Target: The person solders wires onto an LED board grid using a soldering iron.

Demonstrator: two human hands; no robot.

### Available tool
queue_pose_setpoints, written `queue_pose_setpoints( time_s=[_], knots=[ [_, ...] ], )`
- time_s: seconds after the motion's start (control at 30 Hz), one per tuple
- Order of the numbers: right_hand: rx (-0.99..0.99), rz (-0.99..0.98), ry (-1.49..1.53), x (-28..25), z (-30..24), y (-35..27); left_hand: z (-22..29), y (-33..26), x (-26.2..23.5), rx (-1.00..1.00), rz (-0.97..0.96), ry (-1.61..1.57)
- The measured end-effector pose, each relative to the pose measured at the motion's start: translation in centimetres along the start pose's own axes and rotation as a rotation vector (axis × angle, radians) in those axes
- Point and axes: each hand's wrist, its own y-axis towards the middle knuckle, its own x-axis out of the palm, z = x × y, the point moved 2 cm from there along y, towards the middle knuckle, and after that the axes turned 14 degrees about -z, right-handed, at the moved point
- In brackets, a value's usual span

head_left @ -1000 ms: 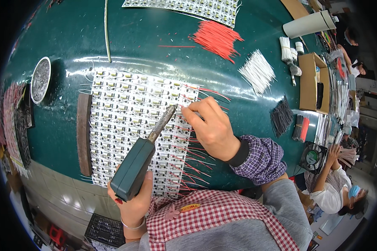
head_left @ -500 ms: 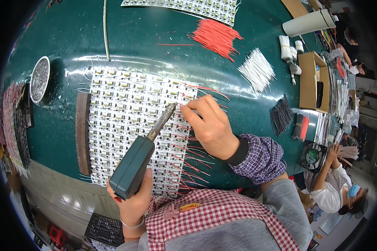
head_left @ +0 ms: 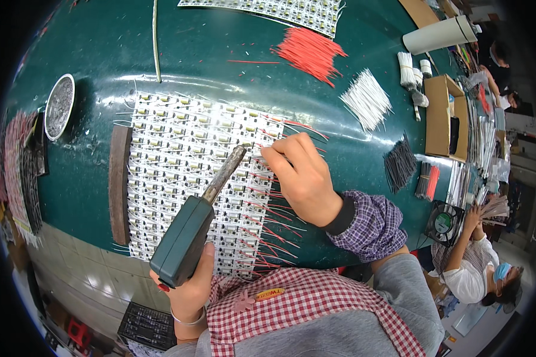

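Note:
My left hand [head_left: 192, 290] is wrapped round the handle of a dark green soldering gun [head_left: 183, 239]. Its metal tip points up and to the right, just over a large panel of small white circuit boards [head_left: 171, 205]. Close to that tip, my right hand [head_left: 307, 181] has thumb and forefinger pinched together at the panel's right side. Whatever sits between those fingertips is too small to make out. Red and white wires [head_left: 280, 235] stick out along the panel's right edge, and thin white wires lie across its rows.
A brown bar [head_left: 120, 185] lies along the panel's left edge. Beyond it stands a round tin [head_left: 59, 107]. Piles of red wires [head_left: 311, 55], white wires [head_left: 366, 100] and black wires [head_left: 400, 163] lie to the right, near a cardboard box [head_left: 441, 116]. A co-worker [head_left: 473, 271] sits at far right.
The soldering gun's tip has drawn back slightly to the left, away from my right fingertips. My right hand has shifted a little to the right, still pinched.

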Motion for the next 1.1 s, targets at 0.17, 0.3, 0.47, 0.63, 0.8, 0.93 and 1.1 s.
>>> queue_pose_setpoints(
  time_s=[0.17, 0.3, 0.47, 0.63, 0.8, 0.93, 1.1],
  knots=[
    [-0.012, 0.057, 0.061, 0.2, -0.9, -0.7, 0.0, -0.3, -0.1, -0.017, 0.028, -0.041],
    [-0.012, 0.029, 0.106, 0.3, -1.0, -0.8, 0.1, -0.3, -0.1, 0.035, 0.013, -0.008],
    [-0.002, 0.013, 0.117, 0.5, -1.1, -0.9, 0.1, -1.0, -0.2, -0.035, -0.031, -0.008],
    [-0.014, -0.031, 0.074, 0.8, -1.0, -1.3, -0.5, -1.3, 0.1, 0.0, -0.001, 0.04],
    [-0.009, -0.031, 0.059, 0.8, -1.1, -1.2, 0.4, -0.5, -0.1, 0.041, -0.08, 0.051],
    [-0.008, -0.038, 0.046, 0.8, -1.1, -1.0, 0.7, 0.0, 0.1, 0.12, -0.098, 0.078],
    [-0.007, -0.037, 0.04, 0.7, -1.2, -0.8, 1.5, 0.4, -0.1, 0.079, -0.136, 0.039]
  ],
)
